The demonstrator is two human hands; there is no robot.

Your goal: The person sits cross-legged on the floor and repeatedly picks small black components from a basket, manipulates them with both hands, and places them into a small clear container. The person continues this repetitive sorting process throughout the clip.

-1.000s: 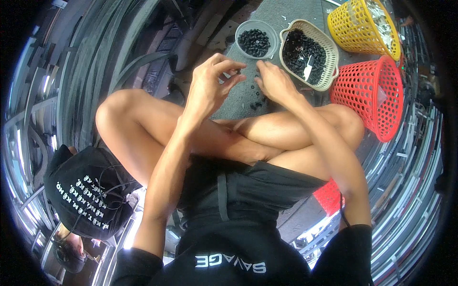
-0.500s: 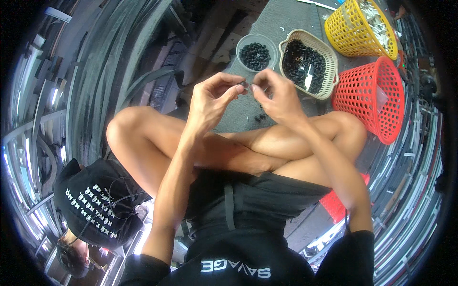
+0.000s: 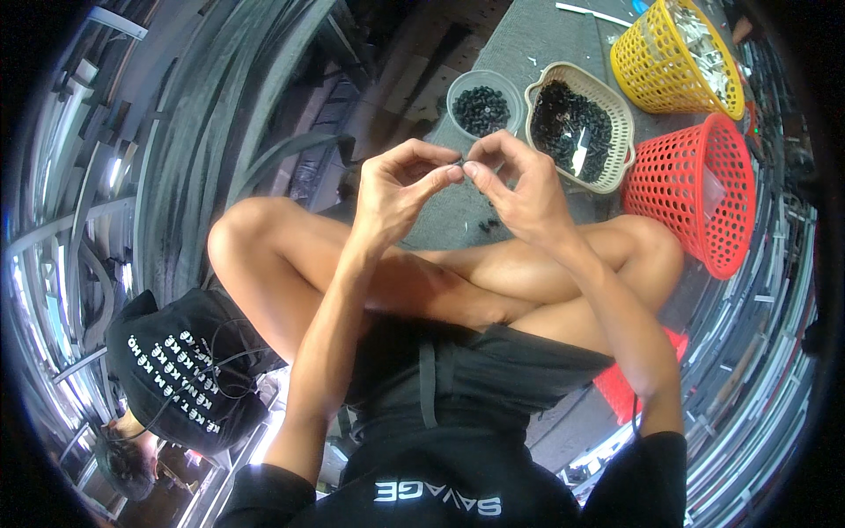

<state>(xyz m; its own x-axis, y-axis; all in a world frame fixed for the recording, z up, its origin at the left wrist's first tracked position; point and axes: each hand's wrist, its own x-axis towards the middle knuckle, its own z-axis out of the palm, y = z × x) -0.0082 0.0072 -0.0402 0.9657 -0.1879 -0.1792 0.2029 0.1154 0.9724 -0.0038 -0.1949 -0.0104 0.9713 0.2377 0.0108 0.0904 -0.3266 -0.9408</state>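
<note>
Fingertip to fingertip, my left hand (image 3: 394,189) and my right hand (image 3: 525,187) meet above my crossed legs. A small dark piece (image 3: 461,163) shows between the pinched fingers, mostly covered by them. My left thumb and forefinger close on it, and the right thumb and forefinger press at its other side. Just beyond the hands stands a clear round tub (image 3: 453,99) holding small black parts (image 3: 482,111). Right of the tub is a cream basket (image 3: 627,132) with many black pieces (image 3: 563,123) and a white strip (image 3: 580,151) lying on them.
A red perforated basket (image 3: 656,176) leans at the right, by my knee. Behind it a yellow basket (image 3: 635,62) holds white scraps. A few black bits (image 3: 488,226) lie on the grey surface (image 3: 440,227). Long dark strips (image 3: 198,106) run along the left, where another person (image 3: 176,370) sits.
My right hand has come in closer, so its fingertips now meet the left ones at the small piece. The whole view has shifted slightly, with the baskets a little lower and further right.
</note>
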